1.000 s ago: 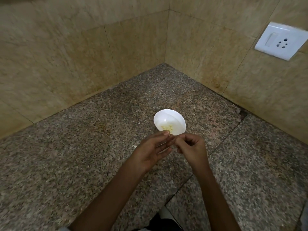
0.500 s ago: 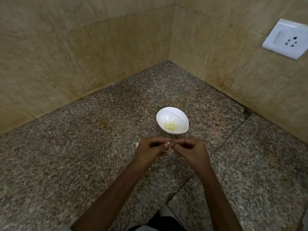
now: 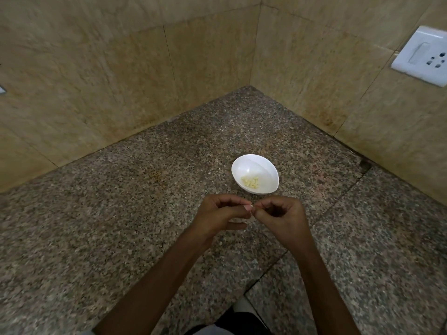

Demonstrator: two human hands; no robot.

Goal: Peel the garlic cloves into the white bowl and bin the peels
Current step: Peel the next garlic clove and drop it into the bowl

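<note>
Your left hand [image 3: 217, 213] and right hand [image 3: 283, 216] met fingertip to fingertip, all fingers curled, over the granite counter [image 3: 121, 213]. Whatever they pinched was too small to tell. Just beyond them the white bowl [image 3: 254, 162] sat on the counter, with peeled garlic cloves [image 3: 250, 182] heaped at its bottom.

Speckled granite counter [image 3: 121, 226] meets beige tiled walls [image 3: 96, 81], white socket [image 3: 425, 56].
</note>
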